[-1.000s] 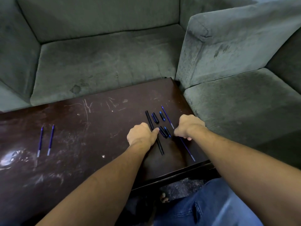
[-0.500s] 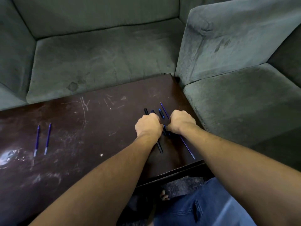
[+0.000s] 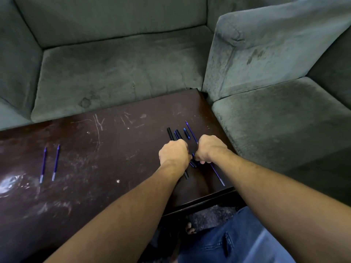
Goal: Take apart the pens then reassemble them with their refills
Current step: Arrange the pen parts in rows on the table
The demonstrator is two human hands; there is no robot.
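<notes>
Both hands worked close together near the right end of the scratched dark worktop (image 3: pixel 114 158), knuckles up. The left hand (image 3: pixel 173 152) was curled into a fist over a long black barrel (image 3: pixel 170 134), which ran out from under it toward the far edge and again toward the near edge. Its fingertips were hidden, so I could not tell what they gripped. The right hand (image 3: pixel 210 149) was also curled, its fingertips pinching a short blue-and-black pen piece (image 3: pixel 193 161) in the narrow gap between the two hands.

Beyond the knuckles, toward the far edge, lay a second black piece (image 3: pixel 178 134) and a small blue tip piece (image 3: pixel 186 133), side by side and apart. A long blue refill (image 3: pixel 218 175) slanted under the right hand, one end pointing at the far edge, the other near the near-right corner.

Near the left end of the worktop two more blue refills (image 3: pixel 43 165) lay parallel, just beside each other.

A grey-green sofa (image 3: pixel 123 73) wrapped round the far and right edges.
</notes>
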